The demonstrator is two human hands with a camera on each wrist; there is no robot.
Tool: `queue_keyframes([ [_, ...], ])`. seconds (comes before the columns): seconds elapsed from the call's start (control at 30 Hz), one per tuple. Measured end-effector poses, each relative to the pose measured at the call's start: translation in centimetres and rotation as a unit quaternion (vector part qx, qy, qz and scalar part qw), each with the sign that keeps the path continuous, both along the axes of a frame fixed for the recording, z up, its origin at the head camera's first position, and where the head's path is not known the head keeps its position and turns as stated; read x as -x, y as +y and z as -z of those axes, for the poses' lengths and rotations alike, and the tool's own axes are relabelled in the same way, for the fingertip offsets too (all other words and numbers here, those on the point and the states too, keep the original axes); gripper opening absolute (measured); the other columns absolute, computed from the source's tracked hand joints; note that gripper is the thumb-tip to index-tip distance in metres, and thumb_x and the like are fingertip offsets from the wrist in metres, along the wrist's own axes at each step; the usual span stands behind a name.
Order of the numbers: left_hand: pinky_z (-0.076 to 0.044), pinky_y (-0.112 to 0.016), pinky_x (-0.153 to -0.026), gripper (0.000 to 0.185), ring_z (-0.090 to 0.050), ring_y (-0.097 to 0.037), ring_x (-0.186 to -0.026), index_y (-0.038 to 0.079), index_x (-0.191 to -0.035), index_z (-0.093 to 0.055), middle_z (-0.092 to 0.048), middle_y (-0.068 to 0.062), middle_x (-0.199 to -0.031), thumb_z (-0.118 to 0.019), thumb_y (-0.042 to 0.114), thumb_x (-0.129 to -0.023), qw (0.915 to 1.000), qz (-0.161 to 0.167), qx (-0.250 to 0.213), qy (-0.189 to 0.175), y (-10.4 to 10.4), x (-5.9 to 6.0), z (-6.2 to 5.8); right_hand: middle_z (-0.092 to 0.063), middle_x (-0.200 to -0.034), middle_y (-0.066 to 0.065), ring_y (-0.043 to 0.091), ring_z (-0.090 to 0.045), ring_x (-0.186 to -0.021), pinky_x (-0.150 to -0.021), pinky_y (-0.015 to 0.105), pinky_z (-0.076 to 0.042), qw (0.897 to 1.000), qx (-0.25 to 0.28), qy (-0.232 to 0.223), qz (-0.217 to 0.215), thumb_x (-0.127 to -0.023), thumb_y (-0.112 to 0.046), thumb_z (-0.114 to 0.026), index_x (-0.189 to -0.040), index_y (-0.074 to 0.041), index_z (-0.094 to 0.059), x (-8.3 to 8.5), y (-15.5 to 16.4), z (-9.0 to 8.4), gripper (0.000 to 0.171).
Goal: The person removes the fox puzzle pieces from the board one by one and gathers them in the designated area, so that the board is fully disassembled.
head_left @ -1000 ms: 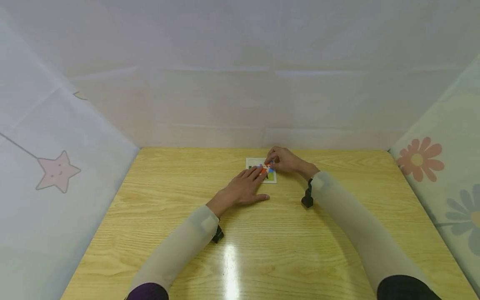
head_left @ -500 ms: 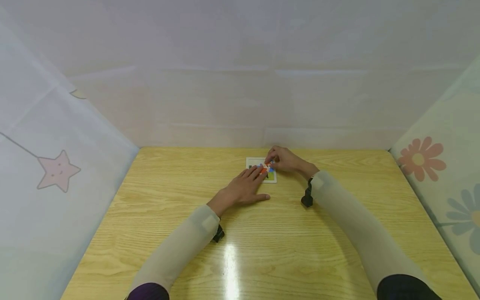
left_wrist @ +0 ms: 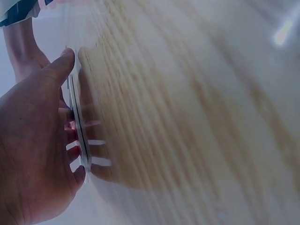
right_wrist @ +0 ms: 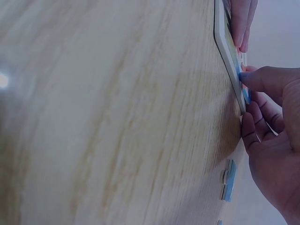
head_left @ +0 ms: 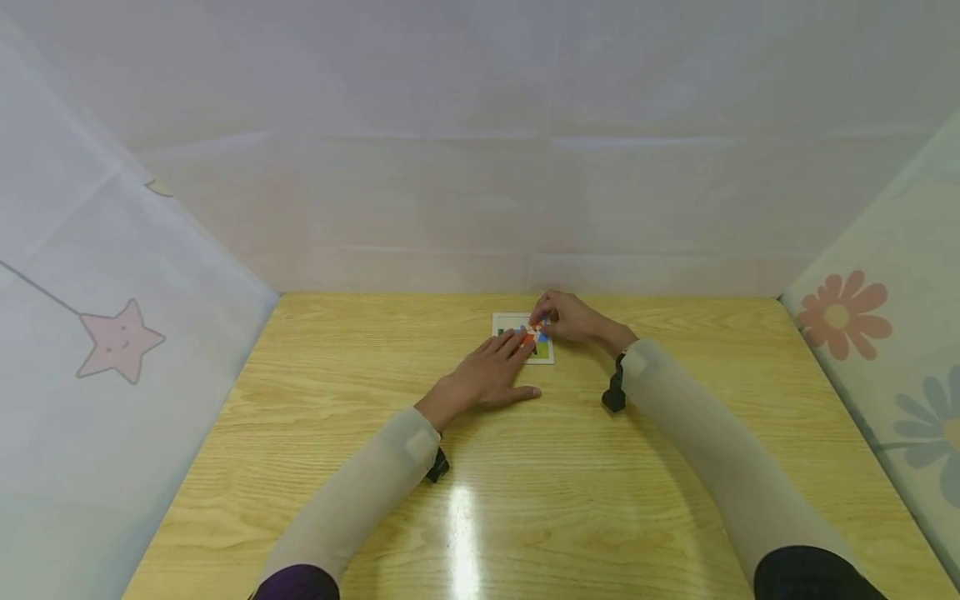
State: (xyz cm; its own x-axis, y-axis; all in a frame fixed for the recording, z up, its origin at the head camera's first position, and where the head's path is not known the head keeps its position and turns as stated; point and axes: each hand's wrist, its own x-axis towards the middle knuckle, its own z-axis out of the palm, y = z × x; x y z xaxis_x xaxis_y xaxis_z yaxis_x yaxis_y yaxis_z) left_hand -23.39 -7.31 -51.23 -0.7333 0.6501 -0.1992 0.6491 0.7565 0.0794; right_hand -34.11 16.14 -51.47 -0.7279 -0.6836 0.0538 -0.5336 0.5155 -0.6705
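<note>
- Pinching a small puzzle piece (head_left: 534,331) over the puzzle board (head_left: 504,320), right hand (head_left: 572,317) sits at centre frame.
- Left hand (head_left: 487,377) lies flat, fingers straight, steadying the board's lower-left edge.

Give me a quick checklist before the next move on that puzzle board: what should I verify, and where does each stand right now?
1. Puzzle board lies flat on the table: ok, the right wrist view shows it flush on the wood.
2. Left hand steadies the board: ok, its straight fingers rest on the near edge.
3. Right hand has a piece in hand: ok, it pinches a blue piece at the board's edge.
4. That piece is seated in its slot: cannot tell, the fingers cover it.
5. Spare pieces within reach: ok, loose blue pieces lie on the table beside the right hand.
6. How much of the board is filled: cannot tell, too small and covered.
</note>
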Motion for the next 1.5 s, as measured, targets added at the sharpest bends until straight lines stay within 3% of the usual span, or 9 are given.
queue_keyframes([
  [0.37,-0.015,-0.049,-0.132,0.094,-0.008,-0.032,-0.165,0.014,-0.172,-0.012,-0.006,-0.011,-0.179,-0.035,0.075,-0.105,0.9999,-0.006,-0.008,-0.007,0.02,-0.02,0.04,-0.065,-0.119,0.014,0.031,-0.062,-0.107,-0.091,0.046,-0.053,1.000,0.000,-0.002,0.022,-0.096,0.000,-0.075,-0.110,-0.003,-0.079,-0.05,0.12,0.20,0.015],
  [0.73,-0.015,-0.050,-0.132,0.095,-0.007,-0.032,-0.165,0.015,-0.172,-0.008,-0.004,-0.010,-0.179,-0.035,0.076,-0.104,0.9999,-0.007,-0.007,-0.005,-0.01,0.04,0.25,-0.068,-0.129,0.019,0.037,-0.066,-0.119,-0.103,0.052,-0.055,0.998,0.024,-0.027,0.053,-0.094,0.001,-0.077,-0.133,0.003,-0.068,-0.26,0.07,0.16,0.040],
  [1.5,-0.013,-0.050,-0.133,0.095,-0.005,-0.031,-0.165,0.014,-0.172,-0.007,-0.003,-0.010,-0.179,-0.033,0.075,-0.105,0.9999,-0.006,-0.010,0.001,-0.04,0.06,0.70,-0.072,-0.127,0.017,0.033,-0.069,-0.114,-0.100,0.049,-0.057,0.995,0.059,-0.042,0.070,-0.097,0.002,-0.074,-0.129,0.001,-0.074,-0.91,0.02,-0.18,0.032],
])
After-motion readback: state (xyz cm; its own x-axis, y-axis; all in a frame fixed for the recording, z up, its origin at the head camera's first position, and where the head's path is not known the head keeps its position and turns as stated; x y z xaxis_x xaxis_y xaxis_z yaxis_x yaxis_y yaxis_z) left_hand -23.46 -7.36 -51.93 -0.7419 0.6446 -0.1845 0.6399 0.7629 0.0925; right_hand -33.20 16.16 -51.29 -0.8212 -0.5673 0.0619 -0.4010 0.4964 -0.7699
